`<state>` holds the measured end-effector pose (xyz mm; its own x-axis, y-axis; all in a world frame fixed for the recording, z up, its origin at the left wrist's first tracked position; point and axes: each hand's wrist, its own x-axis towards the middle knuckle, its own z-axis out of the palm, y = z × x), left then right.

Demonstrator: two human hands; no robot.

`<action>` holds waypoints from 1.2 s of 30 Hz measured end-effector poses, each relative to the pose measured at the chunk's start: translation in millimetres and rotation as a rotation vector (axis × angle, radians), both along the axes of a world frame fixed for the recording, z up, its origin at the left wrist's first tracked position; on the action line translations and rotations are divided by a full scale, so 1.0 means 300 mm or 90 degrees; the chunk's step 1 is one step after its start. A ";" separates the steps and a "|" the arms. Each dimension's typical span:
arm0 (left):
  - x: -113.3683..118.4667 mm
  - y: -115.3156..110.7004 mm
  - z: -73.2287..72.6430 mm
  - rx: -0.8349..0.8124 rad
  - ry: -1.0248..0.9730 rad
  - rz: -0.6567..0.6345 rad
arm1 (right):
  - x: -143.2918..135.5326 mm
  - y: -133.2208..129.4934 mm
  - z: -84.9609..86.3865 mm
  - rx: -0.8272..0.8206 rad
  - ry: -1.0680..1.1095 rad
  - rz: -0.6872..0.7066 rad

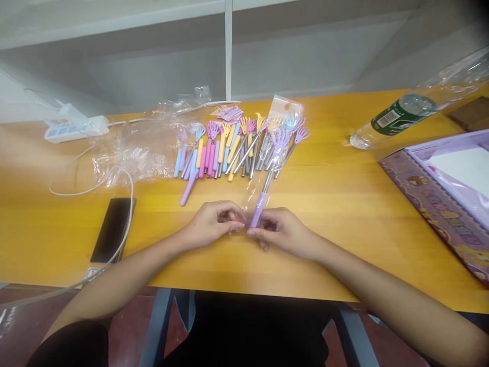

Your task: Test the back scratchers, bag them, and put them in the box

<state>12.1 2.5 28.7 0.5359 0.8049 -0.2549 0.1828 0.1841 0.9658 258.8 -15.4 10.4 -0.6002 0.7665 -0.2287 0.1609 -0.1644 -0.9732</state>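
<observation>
A purple back scratcher (259, 209) with a hand-shaped head and a metal shaft lies inside a clear plastic bag (250, 196), its handle end toward me. My right hand (284, 232) pinches the lower end of the bag by the handle's tip. At the bag's lower left corner, my left hand (214, 223) has thumb and fingers closed on the plastic film. Beyond both hands is a pile of back scratchers (210, 153) in purple, pink, yellow and blue. Some of their heads overlap the bag's top flap.
Crumpled clear plastic bags (141, 148) lie left of the pile, near a white power strip (76, 127) and a looping white cable (132, 199). A dark phone (111, 232) rests at left. To the right are a water bottle (397, 117) and a purple printed box (431, 199).
</observation>
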 end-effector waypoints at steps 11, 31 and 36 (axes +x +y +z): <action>0.005 -0.010 -0.027 0.012 -0.109 0.037 | -0.020 -0.034 0.050 0.233 -0.123 0.125; 0.000 -0.003 -0.002 -0.045 -0.049 -0.072 | 0.009 0.033 0.019 -0.056 0.088 -0.056; -0.003 -0.004 0.005 -0.017 -0.012 -0.110 | 0.015 0.067 -0.001 -0.059 0.155 -0.160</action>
<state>11.2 1.4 30.3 0.6706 0.6934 -0.2636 0.1952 0.1778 0.9645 263.3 4.7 10.1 -0.4409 0.8797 -0.1783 -0.1299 -0.2592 -0.9571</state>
